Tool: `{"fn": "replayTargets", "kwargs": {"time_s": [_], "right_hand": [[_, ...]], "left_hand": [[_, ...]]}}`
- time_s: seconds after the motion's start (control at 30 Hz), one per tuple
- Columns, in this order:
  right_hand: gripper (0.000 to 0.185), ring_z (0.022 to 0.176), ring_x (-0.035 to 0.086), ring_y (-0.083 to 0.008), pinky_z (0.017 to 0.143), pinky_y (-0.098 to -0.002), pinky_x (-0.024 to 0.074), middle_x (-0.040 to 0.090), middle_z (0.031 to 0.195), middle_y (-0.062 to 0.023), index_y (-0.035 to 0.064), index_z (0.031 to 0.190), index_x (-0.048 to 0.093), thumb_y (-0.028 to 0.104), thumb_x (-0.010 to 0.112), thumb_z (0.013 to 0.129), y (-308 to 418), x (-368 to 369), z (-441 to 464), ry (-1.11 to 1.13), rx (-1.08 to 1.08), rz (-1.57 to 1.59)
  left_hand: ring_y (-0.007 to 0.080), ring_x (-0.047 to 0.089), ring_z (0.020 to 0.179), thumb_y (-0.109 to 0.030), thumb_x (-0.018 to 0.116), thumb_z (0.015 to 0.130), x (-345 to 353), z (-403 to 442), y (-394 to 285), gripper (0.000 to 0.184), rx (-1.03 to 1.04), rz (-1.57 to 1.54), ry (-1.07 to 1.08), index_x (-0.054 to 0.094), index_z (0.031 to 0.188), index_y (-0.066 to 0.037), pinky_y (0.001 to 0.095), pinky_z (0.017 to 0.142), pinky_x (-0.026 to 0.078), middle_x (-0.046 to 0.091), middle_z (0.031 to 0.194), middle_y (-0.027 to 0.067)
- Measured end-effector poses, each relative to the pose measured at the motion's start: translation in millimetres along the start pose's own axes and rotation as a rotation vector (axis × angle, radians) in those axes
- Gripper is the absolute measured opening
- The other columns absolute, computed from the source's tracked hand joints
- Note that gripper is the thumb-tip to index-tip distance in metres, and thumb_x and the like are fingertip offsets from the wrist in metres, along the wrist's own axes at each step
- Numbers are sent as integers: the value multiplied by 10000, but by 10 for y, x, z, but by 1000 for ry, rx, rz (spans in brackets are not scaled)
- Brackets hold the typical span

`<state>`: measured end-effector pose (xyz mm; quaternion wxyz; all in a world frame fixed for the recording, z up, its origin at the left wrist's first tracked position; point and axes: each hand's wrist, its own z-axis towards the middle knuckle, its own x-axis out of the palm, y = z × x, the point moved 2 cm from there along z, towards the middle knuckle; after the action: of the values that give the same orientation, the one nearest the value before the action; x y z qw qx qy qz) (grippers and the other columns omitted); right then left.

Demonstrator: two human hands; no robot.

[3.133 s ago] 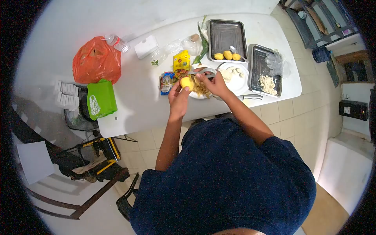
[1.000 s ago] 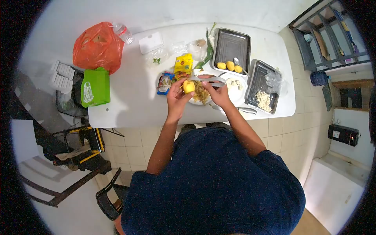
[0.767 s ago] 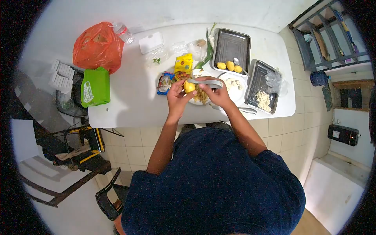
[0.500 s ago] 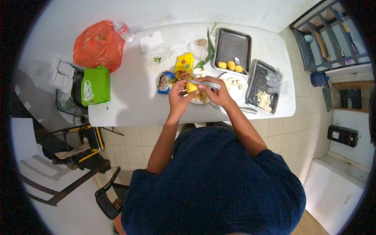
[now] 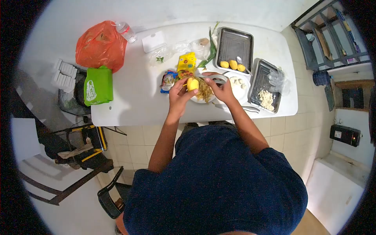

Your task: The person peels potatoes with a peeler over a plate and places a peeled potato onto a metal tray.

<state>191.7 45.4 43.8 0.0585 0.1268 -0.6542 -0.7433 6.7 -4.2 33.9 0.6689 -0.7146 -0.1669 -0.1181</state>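
Observation:
A peeled yellow potato [image 5: 192, 85] is in my left hand [image 5: 178, 100], held between thumb and fingers. My right hand [image 5: 222, 91] grips a peeler [image 5: 220, 78] by its pale grey, curved handle, just right of the potato; its working end is hard to make out. Below both hands, a white plate carries a heap of brownish-yellow peelings [image 5: 204, 93]. To the right, a second white plate [image 5: 243, 95] holds pale pieces and is partly covered by my right hand. A grey-handled knife [image 5: 248, 109] lies near the table's front edge.
A dark tray [image 5: 235, 43] holds several potatoes and a spoon [image 5: 239, 60]. Another tray [image 5: 256, 80] has crumbled pale food and clear plastic. Yellow [image 5: 187, 60] and blue packets [image 5: 168, 81] lie beyond my left hand. Orange [image 5: 100, 45] and green bags [image 5: 98, 86] stand at left.
The peeler has moved right, off the potato, with my right hand. The potato is turned more upright in my left hand. The whole view has shifted slightly.

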Motion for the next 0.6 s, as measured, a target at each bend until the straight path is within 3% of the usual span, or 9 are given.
{"fn": "replayTargets", "kwargs": {"time_s": [0.2,0.3,0.33,0.43,0.6], "right_hand": [[276,910,630,-112,796,-284,519,718,963,-88,-11,1086,678,206,670,915,269,82,-39,41,8,134],[269,932,656,-150,818,-313,522,716,1012,-117,-1,1080,680,203,676,905,322,107,-39,140,-61,12],[268,948,681,-245,845,-353,521,698,1058,-160,11,1072,683,204,681,888,275,99,-7,145,-180,-97],[272,980,667,-334,876,-382,511,681,1075,-187,18,1080,680,190,673,869,356,95,-9,200,-256,-212],[283,1004,654,-359,890,-401,506,687,1060,-182,24,1101,671,172,656,860,352,194,46,219,-359,-300]], "left_hand": [[174,604,1064,89,757,737,18,-12,66,558,60,72,-28,517,1234,10,301,918,504,617,1152,104],[173,611,1059,95,761,732,-1,-17,100,544,120,151,-56,513,1209,10,301,900,514,624,1143,107],[170,610,1062,98,756,737,-11,-14,118,530,118,156,-36,513,1198,4,304,901,515,627,1138,103],[163,610,1060,104,748,745,-33,-18,117,501,108,147,-2,513,1174,-6,308,901,516,637,1119,95],[159,610,1045,107,747,743,-63,-28,141,499,41,124,-18,521,1176,7,295,905,507,637,1119,96]]}}
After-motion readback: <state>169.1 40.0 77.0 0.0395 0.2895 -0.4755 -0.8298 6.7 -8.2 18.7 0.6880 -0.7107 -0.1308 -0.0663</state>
